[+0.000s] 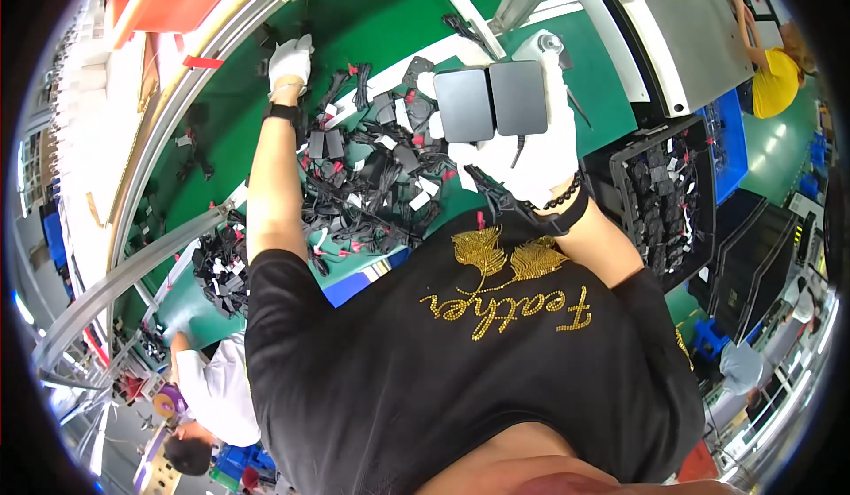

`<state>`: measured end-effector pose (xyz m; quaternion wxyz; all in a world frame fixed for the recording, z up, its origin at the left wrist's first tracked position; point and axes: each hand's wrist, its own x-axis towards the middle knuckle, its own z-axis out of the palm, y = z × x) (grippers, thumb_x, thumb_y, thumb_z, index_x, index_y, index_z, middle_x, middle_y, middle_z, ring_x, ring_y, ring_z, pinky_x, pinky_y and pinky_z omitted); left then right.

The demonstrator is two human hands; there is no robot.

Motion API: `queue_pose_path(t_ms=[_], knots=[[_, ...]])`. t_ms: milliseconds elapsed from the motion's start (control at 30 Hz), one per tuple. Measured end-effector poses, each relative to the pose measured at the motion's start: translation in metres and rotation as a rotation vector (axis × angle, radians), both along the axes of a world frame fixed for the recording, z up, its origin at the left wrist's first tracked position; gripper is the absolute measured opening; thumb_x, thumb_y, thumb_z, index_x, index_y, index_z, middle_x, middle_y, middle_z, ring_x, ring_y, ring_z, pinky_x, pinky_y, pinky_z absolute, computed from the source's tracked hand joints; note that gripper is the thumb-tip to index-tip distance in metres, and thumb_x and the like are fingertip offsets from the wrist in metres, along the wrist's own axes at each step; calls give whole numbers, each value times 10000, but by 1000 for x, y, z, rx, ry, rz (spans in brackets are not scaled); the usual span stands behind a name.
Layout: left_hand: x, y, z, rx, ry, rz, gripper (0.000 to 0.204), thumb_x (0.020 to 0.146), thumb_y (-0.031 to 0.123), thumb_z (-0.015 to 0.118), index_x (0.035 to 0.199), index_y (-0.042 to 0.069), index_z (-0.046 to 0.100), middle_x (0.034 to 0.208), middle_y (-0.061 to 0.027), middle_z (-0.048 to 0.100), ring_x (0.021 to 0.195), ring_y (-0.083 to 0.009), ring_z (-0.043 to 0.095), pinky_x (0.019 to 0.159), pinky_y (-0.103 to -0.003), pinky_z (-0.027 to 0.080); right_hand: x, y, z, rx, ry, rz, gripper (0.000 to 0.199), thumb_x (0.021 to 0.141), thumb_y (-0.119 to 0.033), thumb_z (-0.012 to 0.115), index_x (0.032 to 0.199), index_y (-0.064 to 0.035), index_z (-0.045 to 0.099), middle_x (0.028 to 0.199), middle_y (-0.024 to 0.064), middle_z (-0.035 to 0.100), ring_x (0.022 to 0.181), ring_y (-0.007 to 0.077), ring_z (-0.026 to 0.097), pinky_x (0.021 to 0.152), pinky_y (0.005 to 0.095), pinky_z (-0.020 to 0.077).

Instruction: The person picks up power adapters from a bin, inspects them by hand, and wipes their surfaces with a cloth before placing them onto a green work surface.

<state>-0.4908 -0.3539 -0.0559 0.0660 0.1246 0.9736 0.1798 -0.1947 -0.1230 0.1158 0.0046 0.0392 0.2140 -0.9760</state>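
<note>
Two flat black power adapters [465, 105] lie side by side in my right hand [536, 166], which wears a white glove and is closed round them. A short dark cable hangs below them, and more black cable bunches near the wrist. My left hand [290, 63], also in a white glove, reaches far out over the green surface at the upper left. Small dark items lie close beside it; its fingertips are too small and turned away to read. Between my arms spreads a pile of black adapters and cables [376, 181] with red ties and white labels.
A black crate [664, 194] packed with adapters stands at the right, beside a blue bin [726, 145]. Metal rails [133, 291] run along the left, near another cable heap [221, 269]. A person in white [217, 380] and a person in yellow [773, 83] are nearby.
</note>
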Motion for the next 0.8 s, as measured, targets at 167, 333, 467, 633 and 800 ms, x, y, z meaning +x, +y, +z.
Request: queue_pose_path(t_ms=[167,333,467,633,800], knots=[[82,17,37,411,19,-67,384,879,389,545,754,40,644,598,-39,531,505,-129,508,518,-282,417,17,8,-6,401,-267,6,744,915,-605,230,1380,-34,335,1255,225,511,911,352,616,675,390,516],[185,30,72,213,115,-168,321,877,336,555,807,36,642,770,-114,619,709,-231,588,661,-355,450,34,11,3,301,-172,66,663,925,-572,301,1336,-62,403,1150,174,571,889,300,615,722,403,503],[246,43,117,21,259,-280,199,836,248,600,947,87,633,903,-82,613,888,-282,569,816,-375,457,48,17,-7,398,-36,21,649,921,-584,322,1325,-88,430,1098,152,596,827,262,628,665,355,511],[280,101,177,772,193,-380,427,772,163,643,1160,11,554,1146,-168,556,951,-237,591,861,-348,445,77,14,-42,930,143,-24,453,910,-163,522,1301,1,363,1196,103,500,938,155,569,738,263,508],[300,151,199,528,86,-659,336,930,253,417,752,25,588,691,-111,618,608,-263,588,604,-343,464,55,-46,-101,541,170,-345,233,926,-276,466,929,-74,582,808,24,596,659,141,576,468,268,485]])
